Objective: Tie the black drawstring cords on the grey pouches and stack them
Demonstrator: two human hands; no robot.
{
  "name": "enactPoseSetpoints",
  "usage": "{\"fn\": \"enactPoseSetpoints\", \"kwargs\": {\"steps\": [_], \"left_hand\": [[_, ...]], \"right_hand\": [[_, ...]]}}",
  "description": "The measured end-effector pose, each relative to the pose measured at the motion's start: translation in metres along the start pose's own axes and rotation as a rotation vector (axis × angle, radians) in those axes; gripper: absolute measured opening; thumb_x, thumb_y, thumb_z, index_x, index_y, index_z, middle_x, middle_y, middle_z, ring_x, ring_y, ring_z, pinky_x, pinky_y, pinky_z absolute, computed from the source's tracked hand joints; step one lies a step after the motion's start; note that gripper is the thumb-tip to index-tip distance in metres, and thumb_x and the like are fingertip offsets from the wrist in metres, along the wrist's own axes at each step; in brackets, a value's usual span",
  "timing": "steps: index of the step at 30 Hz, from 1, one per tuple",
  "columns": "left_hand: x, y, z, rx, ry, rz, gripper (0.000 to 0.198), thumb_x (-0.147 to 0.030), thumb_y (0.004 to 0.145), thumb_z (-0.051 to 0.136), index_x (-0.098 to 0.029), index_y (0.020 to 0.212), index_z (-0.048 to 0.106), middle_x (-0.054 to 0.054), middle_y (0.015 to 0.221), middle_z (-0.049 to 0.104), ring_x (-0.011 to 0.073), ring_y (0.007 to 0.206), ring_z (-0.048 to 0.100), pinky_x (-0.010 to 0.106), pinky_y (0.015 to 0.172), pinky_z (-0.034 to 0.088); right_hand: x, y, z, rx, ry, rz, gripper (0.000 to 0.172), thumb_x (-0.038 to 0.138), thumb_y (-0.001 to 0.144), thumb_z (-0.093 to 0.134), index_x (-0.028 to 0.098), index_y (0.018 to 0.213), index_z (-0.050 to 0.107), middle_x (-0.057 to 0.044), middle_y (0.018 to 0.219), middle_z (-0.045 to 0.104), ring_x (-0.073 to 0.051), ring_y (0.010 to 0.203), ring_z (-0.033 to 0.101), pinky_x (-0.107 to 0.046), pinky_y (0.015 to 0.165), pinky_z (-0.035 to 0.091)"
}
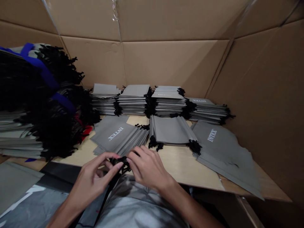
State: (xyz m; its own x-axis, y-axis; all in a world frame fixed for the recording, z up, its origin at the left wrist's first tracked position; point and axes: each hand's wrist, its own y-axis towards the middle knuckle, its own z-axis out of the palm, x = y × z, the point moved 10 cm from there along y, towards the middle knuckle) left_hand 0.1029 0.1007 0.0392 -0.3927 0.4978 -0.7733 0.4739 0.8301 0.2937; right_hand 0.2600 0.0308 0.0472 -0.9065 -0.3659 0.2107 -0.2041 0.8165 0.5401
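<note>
Tall cardboard walls point(175, 63) around the far and right edges of a pale plywood desk point(180, 167). Along the far edge, a row of stacked grey drawstring bags point(134, 101); nearer the middle, loose grey INTEX bags point(220, 152), lying flat. At the near edge, a black drawstring knot point(120, 164), between both hands, its long axis toward the body. The left hand point(91, 180) and the right hand point(147, 167), about equally near, fingers pinching this knot, neither hand spread.
</note>
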Motion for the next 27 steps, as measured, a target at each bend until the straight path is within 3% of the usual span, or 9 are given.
{"fn": "enactPoseSetpoints", "kwargs": {"steps": [3, 6, 10, 17, 24, 27], "left_hand": [[-0.009, 0.002, 0.007, 0.007, 0.046, 0.063, 0.038, -0.050, 0.095, 0.084, -0.026, 0.125, 0.083, 0.001, 0.088, 0.082, 0.0144, 0.061, 0.071, 0.017, 0.045, 0.051], [-0.019, 0.004, 0.009, 0.007, 0.035, 0.124, 0.024, -0.044, 0.100, 0.079, -0.028, 0.115, 0.088, 0.000, 0.092, 0.084, 0.0138, 0.065, 0.073, 0.019, 0.060, 0.060], [-0.030, 0.007, 0.009, 0.033, 0.072, 0.186, 0.019, -0.038, 0.103, 0.074, -0.029, 0.110, 0.089, 0.002, 0.100, 0.087, 0.0179, 0.082, 0.081, 0.022, 0.074, 0.063], [-0.011, 0.008, 0.012, 0.112, 0.109, 0.004, 0.026, -0.045, 0.109, 0.061, -0.024, 0.108, 0.075, -0.005, 0.071, 0.067, 0.0152, 0.056, 0.064, 0.023, 0.053, 0.048], [0.004, 0.000, 0.028, 0.252, 0.026, 0.003, 0.009, -0.031, 0.108, 0.053, -0.025, 0.106, 0.060, 0.001, 0.099, 0.071, 0.0172, 0.081, 0.067, 0.027, 0.074, 0.053], [0.010, 0.001, 0.033, 0.289, -0.058, 0.011, 0.007, -0.028, 0.108, 0.054, -0.025, 0.104, 0.059, 0.001, 0.100, 0.068, 0.0170, 0.084, 0.065, 0.027, 0.076, 0.052]], "right_hand": [[0.004, -0.001, 0.000, -0.022, 0.002, -0.049, 0.017, 0.029, 0.116, 0.052, 0.023, 0.113, 0.068, -0.004, 0.104, 0.074, -0.023, 0.093, 0.064, -0.037, 0.077, 0.048], [0.009, -0.004, 0.002, -0.042, -0.029, -0.111, 0.013, 0.027, 0.116, 0.056, 0.021, 0.118, 0.068, -0.003, 0.105, 0.076, -0.023, 0.094, 0.065, -0.037, 0.076, 0.048], [0.011, 0.000, 0.008, 0.010, -0.117, -0.167, 0.010, 0.029, 0.115, 0.063, 0.023, 0.110, 0.068, -0.003, 0.100, 0.075, -0.022, 0.091, 0.065, -0.036, 0.068, 0.043], [0.015, 0.019, 0.023, 0.248, -0.161, -0.404, 0.005, 0.023, 0.110, 0.065, 0.020, 0.106, 0.066, -0.003, 0.095, 0.072, -0.020, 0.079, 0.063, -0.036, 0.059, 0.033], [0.024, 0.017, 0.014, -0.011, -0.069, -0.637, 0.023, 0.017, 0.110, 0.051, 0.020, 0.091, 0.061, -0.001, 0.078, 0.059, -0.019, 0.071, 0.051, -0.036, 0.057, 0.029], [0.023, 0.014, 0.012, -0.072, 0.000, -0.671, 0.028, 0.015, 0.111, 0.046, 0.022, 0.087, 0.058, 0.000, 0.074, 0.055, -0.019, 0.070, 0.047, -0.036, 0.057, 0.028]]}}
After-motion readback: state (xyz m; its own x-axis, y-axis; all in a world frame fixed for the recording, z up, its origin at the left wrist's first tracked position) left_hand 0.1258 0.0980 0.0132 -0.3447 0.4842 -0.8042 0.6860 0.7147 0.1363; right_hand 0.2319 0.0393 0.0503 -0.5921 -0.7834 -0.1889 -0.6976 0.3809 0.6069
